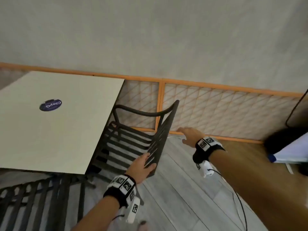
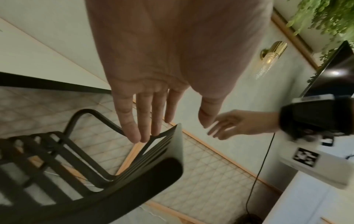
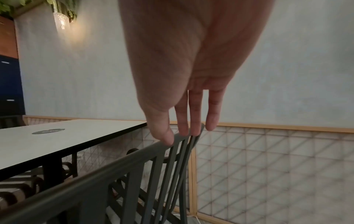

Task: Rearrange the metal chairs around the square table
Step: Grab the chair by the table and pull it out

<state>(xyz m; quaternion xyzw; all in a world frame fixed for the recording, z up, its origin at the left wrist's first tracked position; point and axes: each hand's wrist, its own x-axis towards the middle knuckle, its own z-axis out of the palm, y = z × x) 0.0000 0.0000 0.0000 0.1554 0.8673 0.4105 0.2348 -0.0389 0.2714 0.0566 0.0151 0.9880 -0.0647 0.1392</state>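
A dark metal slatted chair (image 1: 130, 139) stands at the right side of the pale square table (image 1: 58, 130), its seat partly under the tabletop. Its backrest (image 1: 164, 130) faces me edge-on. My left hand (image 1: 141, 165) lies at the near end of the backrest's top rail, with the thumb on one side and the fingers on the other. In the left wrist view those fingers (image 2: 145, 121) are straight above the rail (image 2: 153, 174). My right hand (image 1: 188, 135) reaches out flat, just right of the backrest's far end. In the right wrist view its fingers (image 3: 184, 121) are straight, close over the rail (image 3: 114, 165).
A second slatted chair (image 1: 33, 200) stands at the table's near side, bottom left. Behind the chair is a wall with an orange-framed lattice panel (image 1: 216, 110). A thin cable (image 1: 240, 202) runs over the grey plank floor on the right. A dark screen edge (image 1: 296, 114) stands far right.
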